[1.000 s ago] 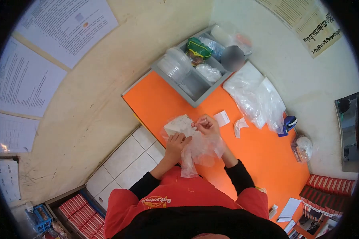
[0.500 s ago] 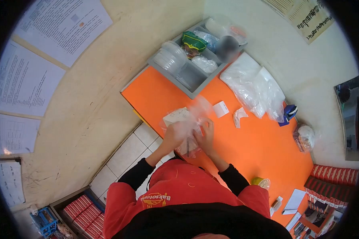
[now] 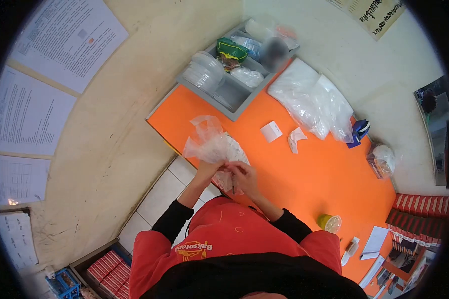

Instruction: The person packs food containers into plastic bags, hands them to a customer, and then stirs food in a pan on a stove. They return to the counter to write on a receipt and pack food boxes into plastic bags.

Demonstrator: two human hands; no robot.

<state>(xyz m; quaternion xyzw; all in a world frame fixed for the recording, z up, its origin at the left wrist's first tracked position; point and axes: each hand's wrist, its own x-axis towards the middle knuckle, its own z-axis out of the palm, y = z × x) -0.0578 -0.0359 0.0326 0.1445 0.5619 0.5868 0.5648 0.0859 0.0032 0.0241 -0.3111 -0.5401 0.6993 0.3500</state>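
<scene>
Clock centred on the meeting hands, twelve toward the top of the view.

- Left hand [image 3: 208, 169] and right hand [image 3: 244, 178] are at the near-left edge of the flat orange table top [image 3: 304, 169]. Both pinch a crinkled clear plastic bag [image 3: 212, 144], which stands up toward 11.
- Grey divided plastic tray [image 3: 230, 94] at 12, on the far corner. A stack of clear round plastic lids [image 3: 203, 72] sits in its left compartment, with a green foil packet [image 3: 229, 49] behind.
- Small white square paper slip [image 3: 271, 131] between 1 and 2, with a crumpled white paper scrap [image 3: 295, 138] just right of it.
- Heap of clear plastic bags [image 3: 309, 102] lies beyond both.
- Small blue object [image 3: 359, 132] past 2, touching the heap's right end.
- Yellow round tub [image 3: 329, 223] at 4, near the table's edge.
- Rows of red boxes [image 3: 419, 207] are off the table, beyond 3.
</scene>
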